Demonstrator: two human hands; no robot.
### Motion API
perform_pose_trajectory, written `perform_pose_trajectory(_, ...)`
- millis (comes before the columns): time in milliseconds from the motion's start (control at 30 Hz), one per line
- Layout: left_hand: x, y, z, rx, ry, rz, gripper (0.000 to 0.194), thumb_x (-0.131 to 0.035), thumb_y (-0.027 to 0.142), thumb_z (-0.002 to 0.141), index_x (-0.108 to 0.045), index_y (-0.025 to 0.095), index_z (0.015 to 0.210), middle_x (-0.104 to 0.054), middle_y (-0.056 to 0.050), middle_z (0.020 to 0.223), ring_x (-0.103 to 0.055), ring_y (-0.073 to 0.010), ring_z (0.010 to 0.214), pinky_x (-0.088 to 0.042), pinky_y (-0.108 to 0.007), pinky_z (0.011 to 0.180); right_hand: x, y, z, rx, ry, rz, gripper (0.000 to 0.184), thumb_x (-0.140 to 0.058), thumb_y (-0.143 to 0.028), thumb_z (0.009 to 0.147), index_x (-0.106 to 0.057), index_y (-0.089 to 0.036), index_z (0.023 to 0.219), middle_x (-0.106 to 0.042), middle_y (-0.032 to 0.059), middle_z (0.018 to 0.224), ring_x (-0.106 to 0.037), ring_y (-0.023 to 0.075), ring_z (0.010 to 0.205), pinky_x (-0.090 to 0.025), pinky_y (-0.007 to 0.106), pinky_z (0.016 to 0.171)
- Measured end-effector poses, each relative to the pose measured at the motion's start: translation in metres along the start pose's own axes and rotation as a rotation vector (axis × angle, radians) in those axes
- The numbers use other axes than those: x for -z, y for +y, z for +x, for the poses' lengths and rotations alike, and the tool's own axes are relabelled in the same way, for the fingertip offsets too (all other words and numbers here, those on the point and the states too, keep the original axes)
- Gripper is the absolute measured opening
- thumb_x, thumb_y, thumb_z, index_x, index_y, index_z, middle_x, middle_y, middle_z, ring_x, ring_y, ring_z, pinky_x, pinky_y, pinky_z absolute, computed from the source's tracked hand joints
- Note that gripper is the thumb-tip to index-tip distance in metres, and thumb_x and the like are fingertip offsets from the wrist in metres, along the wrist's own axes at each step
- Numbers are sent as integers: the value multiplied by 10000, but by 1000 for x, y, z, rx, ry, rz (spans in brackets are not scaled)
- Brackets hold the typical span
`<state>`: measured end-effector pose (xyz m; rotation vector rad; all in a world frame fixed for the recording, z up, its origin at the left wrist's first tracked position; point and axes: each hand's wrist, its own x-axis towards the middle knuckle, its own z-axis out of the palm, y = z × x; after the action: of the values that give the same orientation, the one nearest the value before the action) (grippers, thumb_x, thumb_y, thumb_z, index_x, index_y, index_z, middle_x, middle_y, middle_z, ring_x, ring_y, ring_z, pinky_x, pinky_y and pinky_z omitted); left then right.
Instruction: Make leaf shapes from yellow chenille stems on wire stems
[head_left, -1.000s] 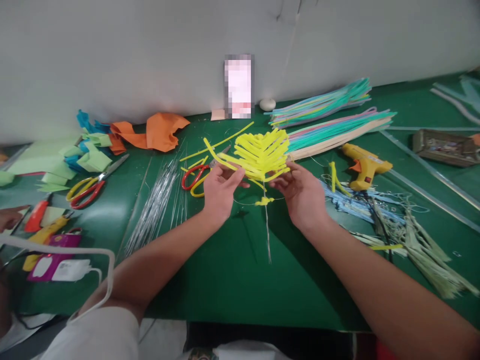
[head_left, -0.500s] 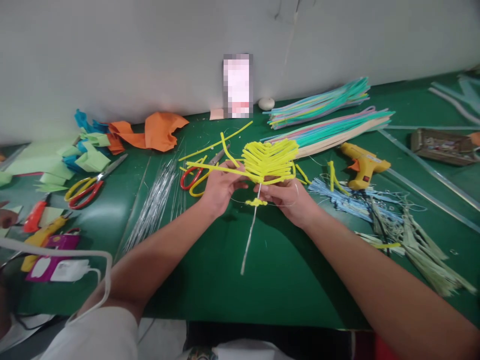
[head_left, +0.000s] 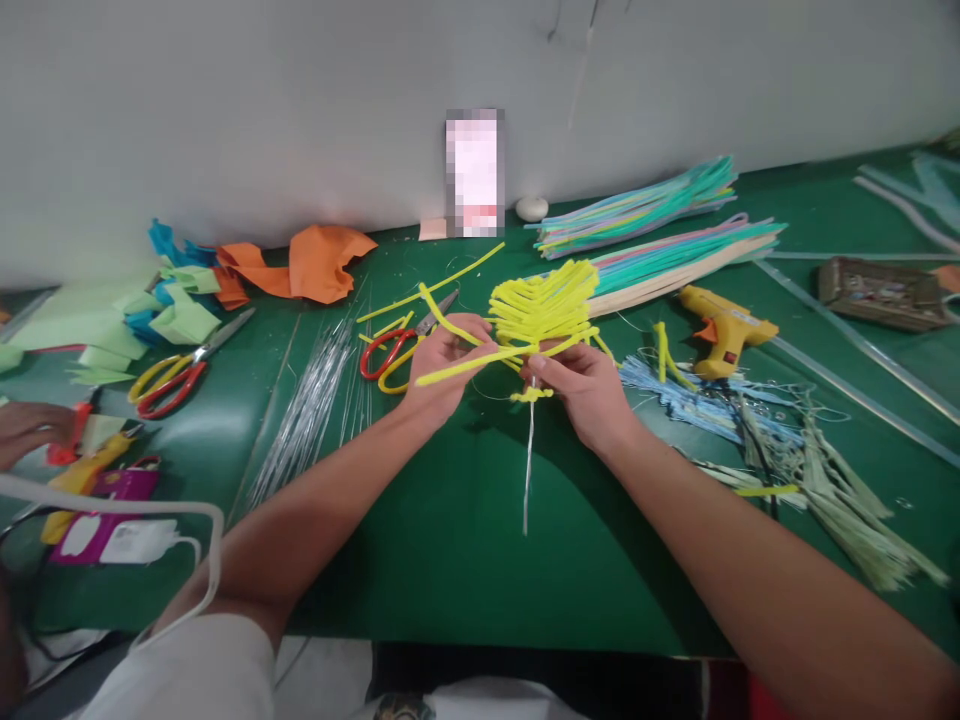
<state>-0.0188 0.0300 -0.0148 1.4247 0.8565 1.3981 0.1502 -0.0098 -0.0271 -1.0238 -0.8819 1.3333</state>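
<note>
A leaf shape of bent yellow pipe cleaners [head_left: 541, 305] is held up between my hands over the green table. My right hand [head_left: 585, 385] pinches its base, where a twisted wire stem [head_left: 528, 470] hangs down. A small yellow ring of pipe cleaner [head_left: 532, 396] sits around the stem just under the fingers. My left hand [head_left: 450, 365] is closed at the leaf's left side, fingers on a loose yellow pipe cleaner [head_left: 457, 372] that crosses the base. Red-and-yellow-handled scissors [head_left: 390, 352] lie right behind my left hand.
Thin wires [head_left: 311, 405] and a second pair of scissors [head_left: 176, 375] lie left. A glue gun [head_left: 724, 330], blue and pale green tassels [head_left: 847, 510] and pipe cleaner bundles [head_left: 637, 215] lie right. Another person's hand [head_left: 34, 432] is at the far left, by a red-handled tool [head_left: 73, 435].
The leaf's base and stem have shifted slightly right, and the stem hangs straighter. The loose pipe cleaner's end has swung down and toward me. Another person's hand has come further in at left.
</note>
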Motion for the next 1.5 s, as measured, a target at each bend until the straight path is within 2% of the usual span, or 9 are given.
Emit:
perform_pose_trajectory(133,1,4,-2,-102,-5,16,90,-755,216,757,-666,199,764,-672,-13,842,-651,-143,854,-527,-288,748,0,1,0,23,4,-84,265,-847,-358,616,-690,-204,763,-666,-23,601,-599,133,565,-498,288,589)
perform_pose_trajectory(267,-1,15,-7,-57,-33,18,97,-720,245,806,-647,185,787,-729,-33,832,-698,-153,819,-567,-305,752,-3,-1,-1,16,14,-57,267,-847,-335,594,-680,-208,760,-688,-15,641,-615,133,560,-537,295,578)
perform_pose_trajectory(433,-5,16,-10,22,-40,28,165,-710,311,820,-609,180,827,-759,-45,848,-724,-154,764,-589,-270,666,-5,-1,1,-84,-60,-2,342,-870,-339,572,-680,-183,810,-722,16,688,-661,151,586,-553,286,565)
perform_pose_trajectory(600,-7,15,-13,113,-34,6,189,-720,329,810,-600,186,839,-761,-44,861,-730,-153,791,-581,-249,661,-3,-1,2,-174,-55,30,340,-889,-371,562,-642,-175,689,-684,-1,628,-661,146,547,-558,284,570)
perform_pose_trajectory(800,-7,15,-13,139,-45,-12,221,-745,350,782,-605,189,839,-754,-44,846,-724,-161,791,-577,-270,675,-5,-10,2,-268,-121,-107,315,-854,-422,625,-744,-151,744,-739,81,745,-662,155,580,-561,288,569)
perform_pose_trajectory(900,-6,15,-13,134,-57,10,189,-727,335,801,-611,194,852,-747,-34,823,-716,-152,773,-580,-280,700,-4,-9,3,-269,-159,-131,269,-836,-388,658,-742,-145,721,-737,80,730,-660,152,566,-551,278,569)
perform_pose_trajectory(1167,-5,14,-13,59,35,49,149,-724,289,800,-628,181,837,-724,-30,844,-698,-131,749,-570,-260,701,0,-11,1,-308,-147,91,228,-832,-319,675,-708,-137,734,-719,52,715,-620,101,548,-517,234,563)
perform_pose_trajectory(1400,-1,13,-13,-102,37,267,98,-721,267,787,-665,188,800,-664,-15,835,-619,-119,766,-509,-249,706,1,-11,4,-400,-112,306,150,-813,-229,686,-695,-143,721,-680,14,712,-563,56,534,-518,168,543)
perform_pose_trajectory(1500,-2,10,-12,-28,53,213,141,-751,295,762,-665,194,808,-645,-5,809,-579,-106,700,-472,-239,642,2,-9,5,-398,-106,319,133,-804,-223,693,-693,-152,716,-671,10,706,-556,60,534,-517,162,525)
